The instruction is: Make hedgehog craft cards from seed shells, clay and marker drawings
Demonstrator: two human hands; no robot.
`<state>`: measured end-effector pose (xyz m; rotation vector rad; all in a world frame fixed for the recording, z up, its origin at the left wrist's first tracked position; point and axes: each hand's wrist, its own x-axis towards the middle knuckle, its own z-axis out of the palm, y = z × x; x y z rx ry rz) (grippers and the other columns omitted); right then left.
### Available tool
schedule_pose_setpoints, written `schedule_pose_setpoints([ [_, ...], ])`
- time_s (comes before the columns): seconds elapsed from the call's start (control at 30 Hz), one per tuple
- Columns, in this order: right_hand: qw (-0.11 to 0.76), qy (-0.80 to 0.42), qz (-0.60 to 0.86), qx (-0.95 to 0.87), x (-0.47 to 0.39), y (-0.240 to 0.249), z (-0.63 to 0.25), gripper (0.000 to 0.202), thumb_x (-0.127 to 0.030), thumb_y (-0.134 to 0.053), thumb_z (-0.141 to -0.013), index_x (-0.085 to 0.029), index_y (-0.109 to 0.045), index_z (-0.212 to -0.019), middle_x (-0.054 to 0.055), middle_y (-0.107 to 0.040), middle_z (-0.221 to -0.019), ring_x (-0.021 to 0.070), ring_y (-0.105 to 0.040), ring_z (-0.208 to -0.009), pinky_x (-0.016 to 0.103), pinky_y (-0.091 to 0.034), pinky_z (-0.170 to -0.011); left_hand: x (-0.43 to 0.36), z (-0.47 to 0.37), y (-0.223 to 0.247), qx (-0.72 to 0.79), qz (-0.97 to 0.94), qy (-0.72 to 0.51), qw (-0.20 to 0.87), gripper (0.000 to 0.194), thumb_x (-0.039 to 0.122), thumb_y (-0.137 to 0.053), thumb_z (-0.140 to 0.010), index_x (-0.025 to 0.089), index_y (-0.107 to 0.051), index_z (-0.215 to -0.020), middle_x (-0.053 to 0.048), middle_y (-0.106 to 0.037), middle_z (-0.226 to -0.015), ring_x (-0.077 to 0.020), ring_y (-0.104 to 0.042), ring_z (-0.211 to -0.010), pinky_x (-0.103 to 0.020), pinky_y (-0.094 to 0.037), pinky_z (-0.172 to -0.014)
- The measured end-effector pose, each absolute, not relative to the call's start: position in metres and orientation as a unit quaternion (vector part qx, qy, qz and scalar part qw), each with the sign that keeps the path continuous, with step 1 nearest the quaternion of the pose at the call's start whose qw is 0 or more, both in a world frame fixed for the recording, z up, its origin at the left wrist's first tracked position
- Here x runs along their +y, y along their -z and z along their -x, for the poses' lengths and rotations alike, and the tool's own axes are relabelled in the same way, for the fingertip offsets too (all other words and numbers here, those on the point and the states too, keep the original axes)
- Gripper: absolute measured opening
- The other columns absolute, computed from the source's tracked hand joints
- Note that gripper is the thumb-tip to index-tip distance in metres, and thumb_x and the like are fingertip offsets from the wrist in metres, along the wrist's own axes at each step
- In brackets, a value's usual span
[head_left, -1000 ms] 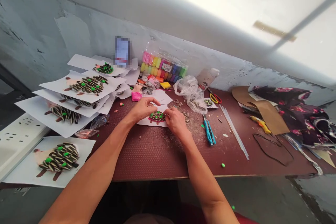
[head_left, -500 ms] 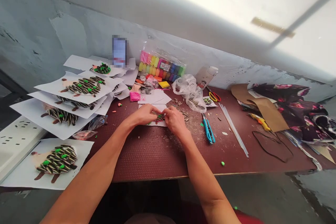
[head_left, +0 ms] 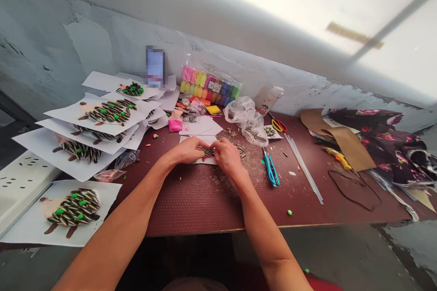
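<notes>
Far left on the dark red bench [head_left: 191, 202], we see stacked white paper sheets [head_left: 85, 172] bearing green-dotted, striped-seed hedgehogs [head_left: 109, 112]. Centrally, the bare left hand [head_left: 189, 150] curls over a small white seed-covered card [head_left: 207, 153] on the bench; at the card's right, the bare right hand [head_left: 227, 156] curls toward it, fingertips close together, and we cannot tell whether they pinch anything. Rightward lie 1 teal plastic cutter [head_left: 271, 170], slender clear sticks [head_left: 303, 169] and 1 yellow glue gun [head_left: 341, 159].
</notes>
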<state>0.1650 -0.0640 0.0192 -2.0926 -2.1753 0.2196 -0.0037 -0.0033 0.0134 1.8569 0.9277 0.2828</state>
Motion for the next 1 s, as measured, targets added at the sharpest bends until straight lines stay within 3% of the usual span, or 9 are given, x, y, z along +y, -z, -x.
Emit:
schedule_pose_setpoints([
  [0.43, 0.096, -0.077, 0.692, -0.712, -0.063, -0.017, -0.166, 0.033, -0.013, -0.048, -0.096, -0.023, -0.075, -0.113, 0.007, -0.068, -0.107, 0.0187, -0.063, -0.094, 0.026, -0.042, -0.076, -0.004, 0.004, -0.017, 0.391, -0.767, -0.111, 0.496, 0.052, 0.026, -0.049, -0.060, 0.014, -0.081, -0.098, 0.000, -0.065, -0.065, -0.0125, -0.041, -0.054, -0.024, -0.027, -0.051],
  [0.67, 0.160, -0.103, 0.679, -0.709, -0.061, -0.013, -0.168, 0.031, -0.010, -0.051, -0.091, -0.021, -0.077, -0.103, 0.007, -0.069, -0.099, 0.0186, -0.064, -0.088, 0.026, -0.044, -0.077, 0.000, 0.004, -0.008, 0.383, -0.775, -0.106, 0.491, 0.049, 0.026, -0.047, -0.060, 0.012, -0.080, -0.093, 0.001, -0.059, -0.061, -0.0120, -0.039, -0.052, -0.024, -0.025, -0.050],
  [0.87, 0.273, -0.184, 0.668, -0.667, -0.058, -0.009, -0.169, 0.038, -0.008, -0.047, -0.089, -0.019, -0.070, -0.117, 0.004, -0.076, -0.099, 0.0163, -0.066, -0.082, 0.026, -0.047, -0.077, 0.001, 0.003, -0.007, 0.386, -0.777, -0.099, 0.487, 0.050, 0.024, -0.048, -0.060, 0.012, -0.079, -0.097, 0.000, -0.063, -0.065, -0.0123, -0.043, -0.054, -0.023, -0.026, -0.051],
  [1.0, 0.276, -0.211, 0.664, -0.662, -0.058, -0.008, -0.169, 0.040, -0.006, -0.046, -0.086, -0.019, -0.068, -0.117, 0.003, -0.079, -0.099, 0.0156, -0.066, -0.076, 0.026, -0.046, -0.073, 0.001, 0.003, -0.007, 0.395, -0.777, -0.094, 0.482, 0.050, 0.023, -0.048, -0.060, 0.013, -0.079, -0.098, 0.001, -0.059, -0.060, -0.0123, -0.041, -0.052, -0.024, -0.024, -0.050],
])
